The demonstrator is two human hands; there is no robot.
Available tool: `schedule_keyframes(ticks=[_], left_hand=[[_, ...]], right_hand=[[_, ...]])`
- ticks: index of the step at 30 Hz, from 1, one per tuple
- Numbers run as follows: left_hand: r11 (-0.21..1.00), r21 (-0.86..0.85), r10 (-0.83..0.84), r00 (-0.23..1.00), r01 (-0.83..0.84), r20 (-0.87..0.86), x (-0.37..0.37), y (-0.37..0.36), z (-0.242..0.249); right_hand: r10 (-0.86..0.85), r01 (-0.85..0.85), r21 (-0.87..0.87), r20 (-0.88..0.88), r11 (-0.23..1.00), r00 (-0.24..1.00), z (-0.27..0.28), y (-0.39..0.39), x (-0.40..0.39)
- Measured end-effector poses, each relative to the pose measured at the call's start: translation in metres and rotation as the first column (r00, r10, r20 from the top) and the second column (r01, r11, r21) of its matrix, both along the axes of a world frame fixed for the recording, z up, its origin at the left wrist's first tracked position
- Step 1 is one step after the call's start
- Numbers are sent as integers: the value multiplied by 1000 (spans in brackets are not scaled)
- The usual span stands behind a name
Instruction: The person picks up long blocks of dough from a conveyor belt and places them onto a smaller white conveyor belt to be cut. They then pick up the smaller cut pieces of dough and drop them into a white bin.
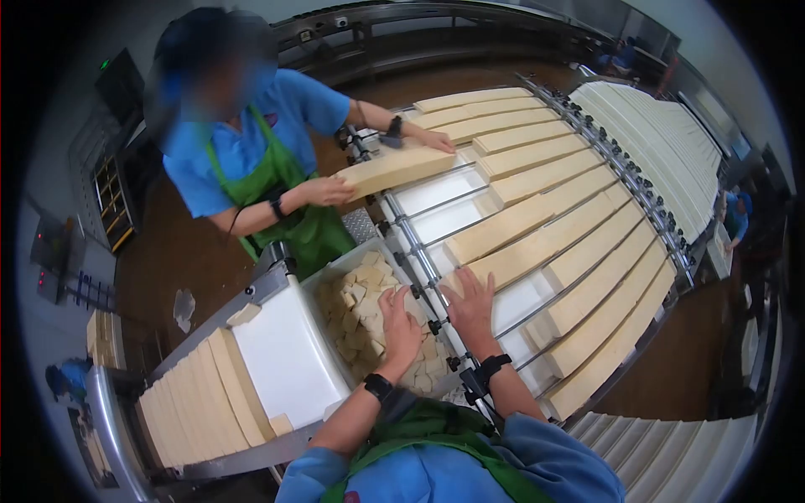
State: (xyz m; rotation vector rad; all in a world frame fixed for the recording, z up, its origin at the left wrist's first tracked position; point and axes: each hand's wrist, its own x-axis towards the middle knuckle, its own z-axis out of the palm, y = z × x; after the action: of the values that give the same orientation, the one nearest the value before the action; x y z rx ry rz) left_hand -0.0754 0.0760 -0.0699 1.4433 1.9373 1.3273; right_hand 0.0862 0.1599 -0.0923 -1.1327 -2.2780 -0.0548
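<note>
1. At the middle of the frame our right hand [471, 306] had its fingers spread at the near end of a pale slab [537, 241]; whether it pressed on it we could not tell
2. Our left hand [401, 331] hung over the right side of the bin [335, 262], fingers loosely bent, thumb apart, pinching nothing that we could see; the bin held a heap of pale scraps [356, 310]
3. The slab lay lengthwise on the rack [520, 303], sloping from the centre towards the upper right, with more slabs on either side of it and thin rods running between some of the rows
4. We judged the step in hand to be minding the slab's near end; moving it from that pose would have called for our left hand to come across and for a broad, even grip, as so long a piece might bend or crack
5. At the upper left a co-worker [281, 159] held another slab [392, 172] with a hand at each end, over the rack's near edge
6. At the lower left we had a row of slabs [197, 402] side by side, just beside a bare white belt [285, 348]
</note>
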Motion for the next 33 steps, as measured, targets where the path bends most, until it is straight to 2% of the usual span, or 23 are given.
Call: schedule_keyframes(ticks=[1,3,4,5,7,8,11,12,13,15,19,21,23,27,33], left_hand=[[1000,-1,18,1000,-18,3,-7,-11,-4],[998,-13,56,978,-60,-201,-26,-36,-15],[996,13,87,973,-86,-214,-35,-48,-22],[995,13,98,972,-98,-214,-47,-62,-28],[974,-220,57,998,-56,-3,-65,-93,-40],[978,-177,94,989,-114,-117,-69,-108,-45],[949,-289,118,992,-123,-34,-83,-149,-50],[967,-210,128,986,-147,-104,-85,-160,-57],[963,-213,145,984,-164,-103,-86,-173,-62],[965,-230,131,991,-123,18,-89,-191,-66],[957,-235,191,980,-172,60,-86,-217,-59],[971,-174,172,985,-164,31,-87,-222,-54],[968,-169,198,979,-188,48,-86,-226,-47],[969,-148,206,978,-199,36,-86,-231,-48],[973,-137,195,978,-184,69,-84,-233,-49]], right_hand=[[18,-18,-1,3,1000,1000,3,0,-1],[-2,4,16,-87,1000,996,10,-3,-2],[-10,13,28,-113,1000,993,12,-4,-4],[2,1,27,-113,1000,994,10,-4,-5],[-37,40,40,-67,998,997,5,-4,-4],[-50,51,56,-31,997,998,3,-4,-4],[-69,70,53,-29,996,997,-1,-5,-5],[-79,81,49,-28,996,996,-3,-5,-6],[-62,63,46,-27,997,998,-4,-5,-5],[-82,84,61,-34,995,996,-6,-3,-6],[-79,80,79,-20,994,997,-6,-1,-12],[-58,58,35,3,998,998,-4,-1,-12],[-86,85,11,88,996,992,0,1,-12],[-46,49,-14,143,999,989,5,3,-13],[-8,4,31,117,1000,993,-2,6,-10]])
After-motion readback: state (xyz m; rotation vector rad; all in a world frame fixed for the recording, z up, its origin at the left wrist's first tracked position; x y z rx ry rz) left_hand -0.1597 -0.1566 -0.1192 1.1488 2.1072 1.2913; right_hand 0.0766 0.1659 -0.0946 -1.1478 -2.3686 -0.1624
